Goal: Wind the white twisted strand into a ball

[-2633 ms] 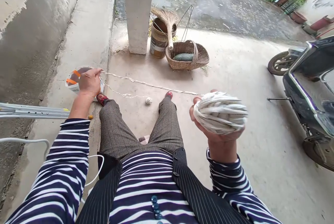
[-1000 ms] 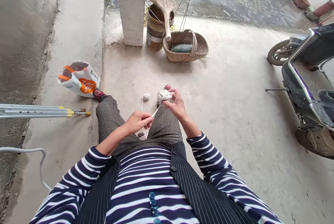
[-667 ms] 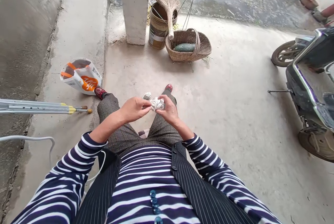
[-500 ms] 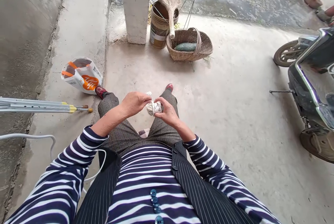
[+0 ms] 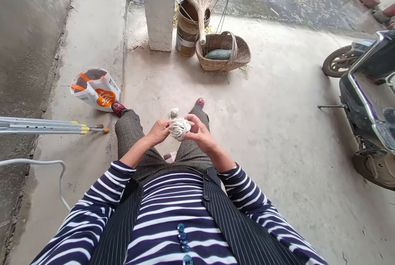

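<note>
A ball of white cord (image 5: 179, 129) is between my hands, above the gap between my knees. My right hand (image 5: 202, 135) grips it from the right side, with thumb and fingers curved around it. My left hand (image 5: 159, 132) is closed in a pinch at the ball's left edge, with cord at its fingertips; the strand itself is hard to make out. Just beyond the ball a smaller white wound bundle (image 5: 174, 112) shows; whether it rests on the floor or hangs from the cord I cannot tell.
A white and orange bag (image 5: 95, 90) stands by my left shoe. Crutches (image 5: 55, 126) and a white cable (image 5: 61, 174) are at left. Ahead are a pillar (image 5: 159, 10), a bucket (image 5: 185, 43), a straw broom (image 5: 200, 5) and a wicker basket (image 5: 219, 65) holding a green gourd (image 5: 218, 54). A scooter (image 5: 361, 100) stands right.
My left hand has come lower and closer to my body, from the ball's top to its left side. The ball has turned and shows more of its wound face.
</note>
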{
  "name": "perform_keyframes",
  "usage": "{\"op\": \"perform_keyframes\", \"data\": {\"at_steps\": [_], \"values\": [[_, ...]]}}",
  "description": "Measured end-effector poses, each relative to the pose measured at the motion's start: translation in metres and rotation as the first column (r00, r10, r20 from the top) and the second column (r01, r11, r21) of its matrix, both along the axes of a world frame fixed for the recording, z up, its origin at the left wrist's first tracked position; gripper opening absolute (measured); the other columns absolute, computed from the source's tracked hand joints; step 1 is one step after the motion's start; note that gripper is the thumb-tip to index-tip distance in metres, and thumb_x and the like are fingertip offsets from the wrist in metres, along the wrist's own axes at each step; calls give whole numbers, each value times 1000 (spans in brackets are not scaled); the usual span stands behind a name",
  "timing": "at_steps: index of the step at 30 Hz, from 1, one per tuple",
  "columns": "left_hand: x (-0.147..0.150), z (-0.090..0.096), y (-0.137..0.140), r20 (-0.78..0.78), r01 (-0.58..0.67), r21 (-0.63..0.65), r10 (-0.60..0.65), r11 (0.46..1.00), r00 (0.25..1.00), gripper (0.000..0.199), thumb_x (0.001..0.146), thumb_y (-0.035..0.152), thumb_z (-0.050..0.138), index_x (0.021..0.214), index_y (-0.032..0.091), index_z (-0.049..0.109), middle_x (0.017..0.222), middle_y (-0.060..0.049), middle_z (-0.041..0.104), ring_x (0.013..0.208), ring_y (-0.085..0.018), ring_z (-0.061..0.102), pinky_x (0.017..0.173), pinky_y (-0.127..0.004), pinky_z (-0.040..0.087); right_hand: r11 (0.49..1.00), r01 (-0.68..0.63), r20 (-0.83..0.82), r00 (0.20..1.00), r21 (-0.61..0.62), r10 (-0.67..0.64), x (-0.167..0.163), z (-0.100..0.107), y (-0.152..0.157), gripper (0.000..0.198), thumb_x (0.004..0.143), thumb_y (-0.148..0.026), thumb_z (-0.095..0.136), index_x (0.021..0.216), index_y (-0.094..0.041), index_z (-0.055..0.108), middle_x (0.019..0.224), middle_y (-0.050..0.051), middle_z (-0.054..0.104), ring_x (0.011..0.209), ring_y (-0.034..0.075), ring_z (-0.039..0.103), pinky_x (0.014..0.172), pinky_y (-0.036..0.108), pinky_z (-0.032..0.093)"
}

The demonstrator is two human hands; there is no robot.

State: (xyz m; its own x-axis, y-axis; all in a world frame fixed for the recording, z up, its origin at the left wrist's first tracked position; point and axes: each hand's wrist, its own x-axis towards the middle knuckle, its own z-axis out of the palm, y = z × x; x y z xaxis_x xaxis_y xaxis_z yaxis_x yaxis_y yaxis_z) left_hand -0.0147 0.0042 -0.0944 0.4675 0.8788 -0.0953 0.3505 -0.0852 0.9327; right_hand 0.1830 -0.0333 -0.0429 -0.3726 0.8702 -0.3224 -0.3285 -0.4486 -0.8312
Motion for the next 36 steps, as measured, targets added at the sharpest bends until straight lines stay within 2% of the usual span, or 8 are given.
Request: {"op": "perform_keyframes", "data": {"at_steps": [3,7,13,17,20,26,29,36], "values": [[-4,-1,-6,-38,-9,13,9,1000,999,36,88,41,51,73,15,72,75,-3,73,72,-18,64,70,-24,47,999,34,-59,998,-37,-36,6,3,1,75,59,-19,85,129,-28,60,108,1,74,86,19,71,69,30,65],[-14,-1,-15,-140,4,37,2,999,990,39,95,40,48,73,17,71,72,-2,72,69,-15,63,69,-22,46,977,208,-64,975,-42,-211,17,-1,5,60,62,-18,82,119,-25,66,111,3,75,90,21,73,72,32,66],[-10,7,-37,-481,251,297,-83,921,873,25,95,24,54,87,21,78,71,-4,70,75,-19,66,75,-27,50,888,422,281,843,181,-458,21,-26,20,49,65,-30,80,106,-25,53,89,-3,69,75,17,66,58,27,57],[-5,22,-34,-562,406,447,-103,797,821,25,97,17,53,84,19,75,68,-2,69,70,-17,64,100,-37,51,895,189,613,670,405,-419,15,-45,20,46,63,-29,76,104,-24,55,91,-1,65,83,19,62,71,29,53],[-7,34,-22,-610,482,545,-70,686,790,26,99,17,51,85,17,73,70,-3,70,68,-17,64,108,-44,48,899,9,740,565,438,-366,8,-54,12,43,65,-26,70,106,-23,59,97,2,64,89,21,60,78,31,50],[-12,44,1,-612,513,641,-23,572,791,26,99,14,49,88,18,72,75,-4,70,83,-20,68,120,-50,37,917,-167,786,583,363,-205,1,-51,1,43,66,-22,69,107,-24,58,95,0,58,78,17,51,73,29,43],[-13,40,10,-568,473,643,-39,602,822,28,96,10,49,92,19,74,79,-4,73,92,-21,69,123,-53,33,922,-212,703,706,324,-85,1,-43,-1,43,66,-20,69,106,-25,56,90,-3,56,74,15,48,68,26,41],[-11,14,20,-356,226,501,-39,836,934,27,97,22,52,98,21,79,101,-6,79,104,-21,71,121,-53,33,978,-113,250,966,178,67,0,-30,-12,53,63,-23,83,106,-26,51,90,-4,59,77,13,54,69,23,46]]}}
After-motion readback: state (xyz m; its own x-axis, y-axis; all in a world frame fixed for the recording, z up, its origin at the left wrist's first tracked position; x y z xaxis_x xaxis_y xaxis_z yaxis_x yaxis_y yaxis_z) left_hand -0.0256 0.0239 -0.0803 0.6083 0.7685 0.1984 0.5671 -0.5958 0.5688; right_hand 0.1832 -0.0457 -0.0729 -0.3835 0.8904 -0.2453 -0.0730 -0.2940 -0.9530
